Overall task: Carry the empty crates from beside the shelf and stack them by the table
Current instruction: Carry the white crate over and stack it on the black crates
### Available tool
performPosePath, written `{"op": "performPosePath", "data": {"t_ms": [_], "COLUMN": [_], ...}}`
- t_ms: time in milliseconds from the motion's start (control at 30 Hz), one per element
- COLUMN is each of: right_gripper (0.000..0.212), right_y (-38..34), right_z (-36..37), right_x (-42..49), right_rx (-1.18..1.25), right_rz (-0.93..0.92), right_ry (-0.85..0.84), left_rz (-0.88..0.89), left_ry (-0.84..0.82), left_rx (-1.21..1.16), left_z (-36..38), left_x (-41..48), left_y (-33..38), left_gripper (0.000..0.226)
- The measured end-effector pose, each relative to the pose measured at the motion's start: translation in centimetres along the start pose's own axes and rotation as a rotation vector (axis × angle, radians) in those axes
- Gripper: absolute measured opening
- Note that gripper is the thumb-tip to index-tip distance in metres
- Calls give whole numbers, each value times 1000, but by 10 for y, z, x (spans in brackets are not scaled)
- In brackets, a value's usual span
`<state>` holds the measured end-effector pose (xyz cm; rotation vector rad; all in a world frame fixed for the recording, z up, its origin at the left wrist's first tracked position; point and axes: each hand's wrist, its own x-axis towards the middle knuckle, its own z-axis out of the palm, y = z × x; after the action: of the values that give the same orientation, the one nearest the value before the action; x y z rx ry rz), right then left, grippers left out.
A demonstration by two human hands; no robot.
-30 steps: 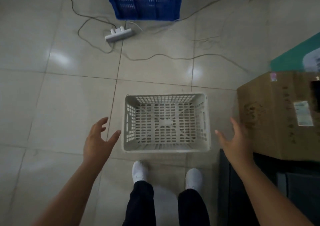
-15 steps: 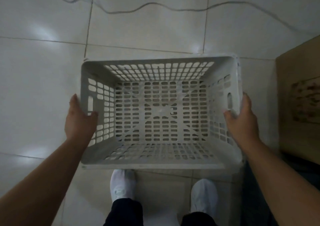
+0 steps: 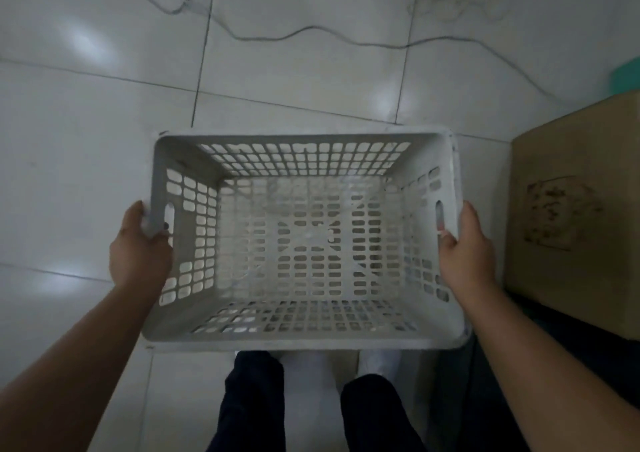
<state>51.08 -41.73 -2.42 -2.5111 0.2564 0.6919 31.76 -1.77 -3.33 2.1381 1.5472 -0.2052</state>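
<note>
You have one crate (image 3: 304, 339) in front of you — pale grey plastic, rectangular, open side up and empty. Its walls and floor are perforated with small slots — a handle slot sits in each short wall.

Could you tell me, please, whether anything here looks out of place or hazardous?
A thin grey cable snakes loose across the white tiled floor beyond the held white perforated plastic crate: a possible trip hazard. The crate itself looks empty and undamaged.
</note>
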Motion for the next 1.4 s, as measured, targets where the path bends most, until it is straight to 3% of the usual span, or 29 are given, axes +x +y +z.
{"op": "performPosePath", "data": {"t_ms": [333,600,833,1000,1167,1400], "right_gripper": [47,52,35,38,46,47], "right_y": [-185,-386,-543,-676,-800,-962], "right_z": [-154,-204,-169,-104,-34,73], "right_x": [-125,-258,-366,-439,-488,-546], "right_rx": [-91,-149,-69,-37,-18,-37], "right_rz": [-255,-521,-712,-899,-1082,-1283], "right_ry": [9,31,-56,-123,-207,-303], "left_rz": [-113,-189,-253,-307,-365,-516], "left_ry": [95,259,417,629,793,943], "left_rx": [-229,-542,-622,-686,-734,-738], "left_z": [-234,-439,-604,-719,-790,-856], "left_x": [-60,-90,-85,-70,-47,-6], "left_y": [10,-69,-160,-242,-303,-372], "left_gripper": [59,57,50,56,41,49]}}
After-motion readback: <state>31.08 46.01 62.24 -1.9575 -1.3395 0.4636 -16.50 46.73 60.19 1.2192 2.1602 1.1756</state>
